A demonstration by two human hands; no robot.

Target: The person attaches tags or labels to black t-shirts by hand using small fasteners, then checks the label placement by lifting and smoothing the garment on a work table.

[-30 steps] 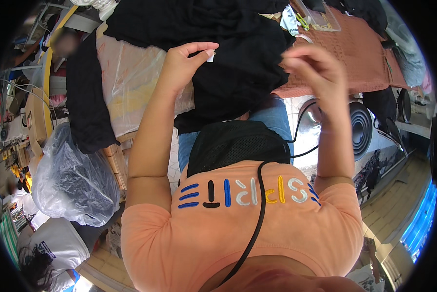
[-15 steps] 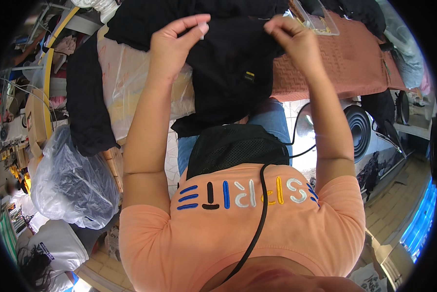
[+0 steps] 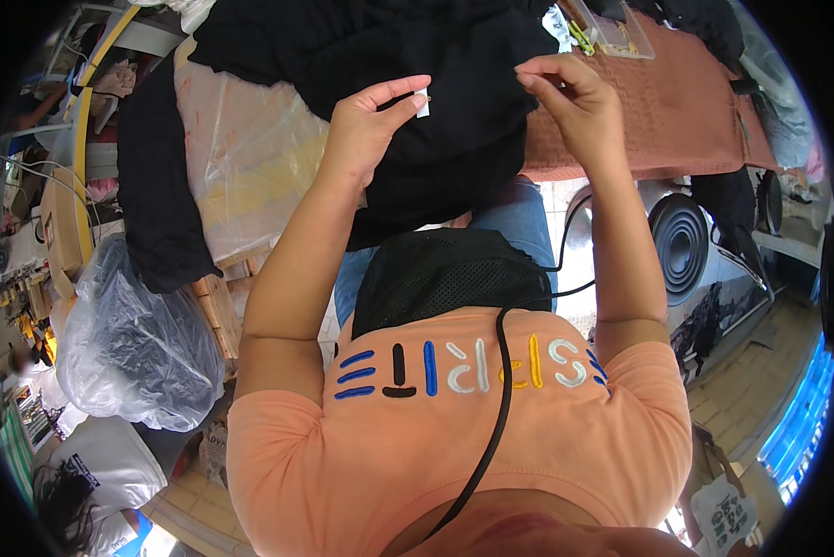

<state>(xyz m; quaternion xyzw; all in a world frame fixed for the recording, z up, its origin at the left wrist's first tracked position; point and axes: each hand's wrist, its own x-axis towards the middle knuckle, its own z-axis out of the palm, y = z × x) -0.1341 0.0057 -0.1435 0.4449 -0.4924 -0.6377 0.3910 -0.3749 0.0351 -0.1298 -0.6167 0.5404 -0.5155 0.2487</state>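
Black cloth (image 3: 463,153) hangs over the near edge of the table and down onto my lap. Over it, my left hand (image 3: 371,125) pinches a small white label (image 3: 423,104) between thumb and index finger. My right hand (image 3: 579,97) is held a short way to the right, above the cloth's right side. Its thumb and index finger are pinched together; whatever lies between them is too small to make out. More black fabric (image 3: 278,37) lies bunched beyond my hands.
A clear plastic box (image 3: 626,42) and a small yellow-green tool (image 3: 581,37) lie at the far right on the brown textured cover (image 3: 640,111). Plastic sheeting (image 3: 241,158) covers the table's left part. At left stands a bulky clear plastic bag (image 3: 138,343); at right, a fan-like round object (image 3: 682,246).
Both hands have come nearer to me and slightly right. The black cloth has shifted, and its small yellow-marked patch no longer shows. The white label is now clearly visible in my left hand.
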